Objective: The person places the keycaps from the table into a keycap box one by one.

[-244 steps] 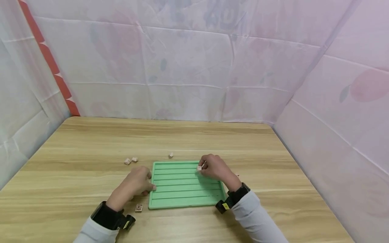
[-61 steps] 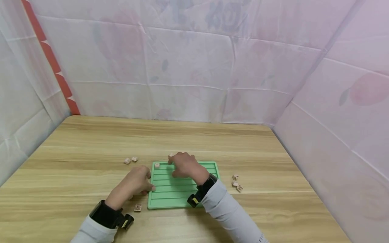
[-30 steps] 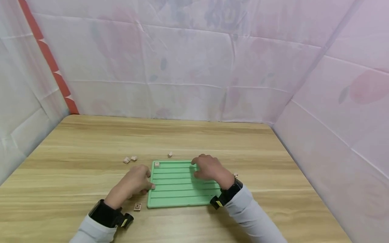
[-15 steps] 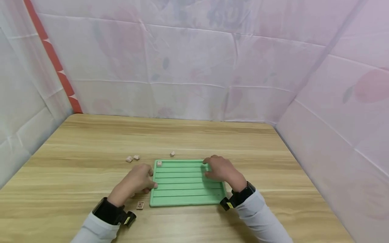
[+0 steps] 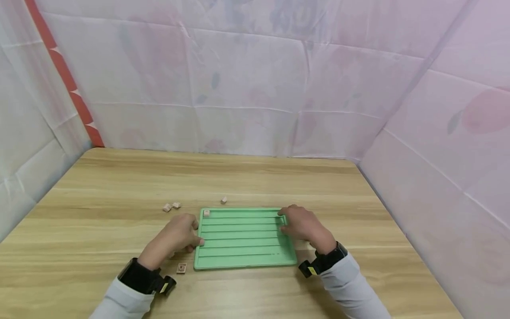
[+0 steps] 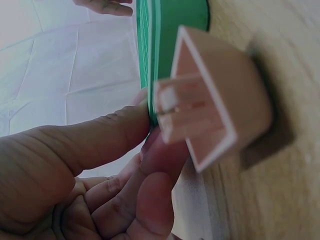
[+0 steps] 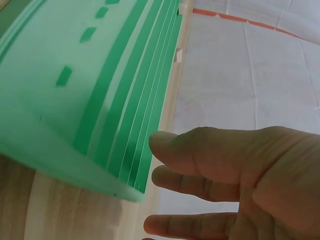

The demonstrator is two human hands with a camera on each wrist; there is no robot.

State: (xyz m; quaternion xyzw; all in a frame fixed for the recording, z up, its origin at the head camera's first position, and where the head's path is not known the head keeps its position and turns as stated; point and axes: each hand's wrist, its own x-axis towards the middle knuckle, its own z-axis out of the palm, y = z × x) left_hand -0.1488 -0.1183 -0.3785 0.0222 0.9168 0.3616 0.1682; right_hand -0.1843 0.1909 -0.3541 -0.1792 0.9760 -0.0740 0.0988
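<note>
Green tray (image 5: pixel 239 250) sits mid-worktop (image 5: pixel 247 294), one keycap (image 5: pixel 206 213) in its far-left corner. Left hand (image 5: pixel 177 232) pinches the left rim; right hand (image 5: pixel 304 223), fingers apart, empty, by the right rim. Likely mid-placing; next calls for pinching a loose keycap (image 5: pixel 181 268).

Bare L hand (image 6: pixel 90 157) pinches the near end of a flat green plastic tray (image 6: pixel 180 30) w/ pale lines along it: thumb over one face, fingertip agst the edge, other fingers curled below. Tray runs up & away to top of view. Just beside it, a hollow pinkish-tan plastic block (image 6: pixel 245 85), squarish, open face twd the tray, peg-like bits inside; it's blurred & partly covers tray edge + a fingertip, can't tell if touching. Block casts a dk shadow on the tan wood-grain tabletop (image 6: pixel 280 185). Top L, part of bare R hand (image 6: pixel 105 6), fingers extended, agst creased white sheet (image 6: pixel 45 80).
</note>
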